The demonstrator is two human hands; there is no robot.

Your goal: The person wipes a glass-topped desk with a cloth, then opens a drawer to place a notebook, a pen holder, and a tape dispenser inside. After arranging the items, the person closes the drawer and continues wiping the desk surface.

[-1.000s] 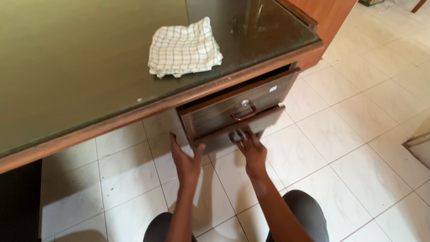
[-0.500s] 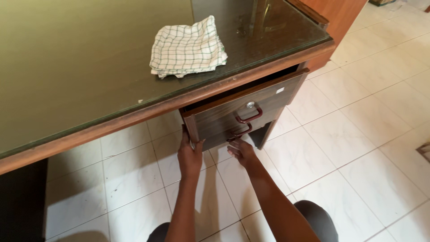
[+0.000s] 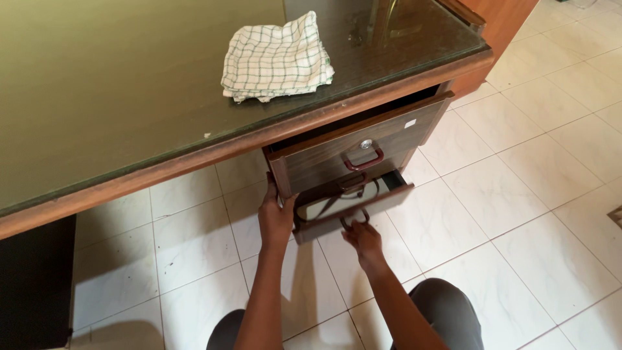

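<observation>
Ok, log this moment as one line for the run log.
left hand: grips upper drawer corner | right hand: on lower drawer handle, drawer partly open | checked cloth: folded on desk

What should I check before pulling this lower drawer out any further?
1. Right hand on the lower drawer's handle: ok, fingers hooked at it.
2. Left hand steadying the upper drawer at its left corner: ok.
3. Lower drawer partly open: ok.
4. Drawer sits level: not ok, its front looks tilted.
5. Contents safe to slide: cannot tell, only dark shapes show inside.
6. Cloth on the desk away from the edge: ok.
</observation>
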